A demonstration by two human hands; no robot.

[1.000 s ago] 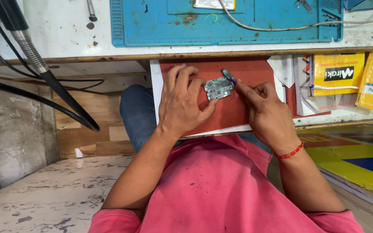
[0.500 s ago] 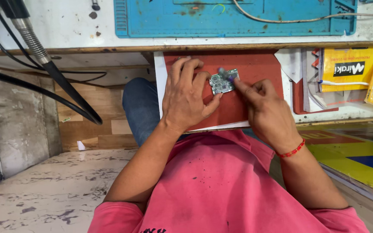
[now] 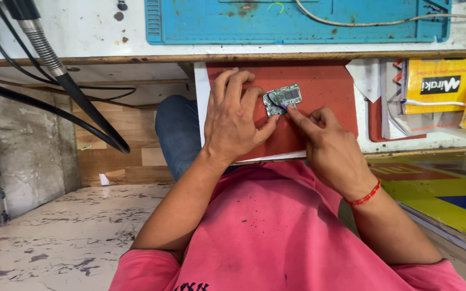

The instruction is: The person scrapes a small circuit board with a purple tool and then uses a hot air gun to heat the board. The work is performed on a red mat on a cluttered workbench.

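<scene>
A small green circuit board [image 3: 284, 98] lies on a red board [image 3: 324, 86] that rests across my lap under the bench edge. My left hand [image 3: 237, 118] lies flat on the red board, fingers spread, with its thumb against the circuit board's lower left side. My right hand [image 3: 324, 143] pinches a thin dark tool [image 3: 276, 102] whose tip touches the circuit board's left part. A red thread bracelet [image 3: 365, 195] sits on my right wrist.
A blue work mat [image 3: 297, 21] with a pale cable lies on the white bench above. A flexible metal hose and black cables [image 3: 60, 75] hang at the left. Yellow packets [image 3: 438, 81] and papers sit on a shelf at the right. Marbled floor is below left.
The circuit board has been turned and shifted slightly right on the red board. My right hand's tool tip has moved from the board's top edge to its left part.
</scene>
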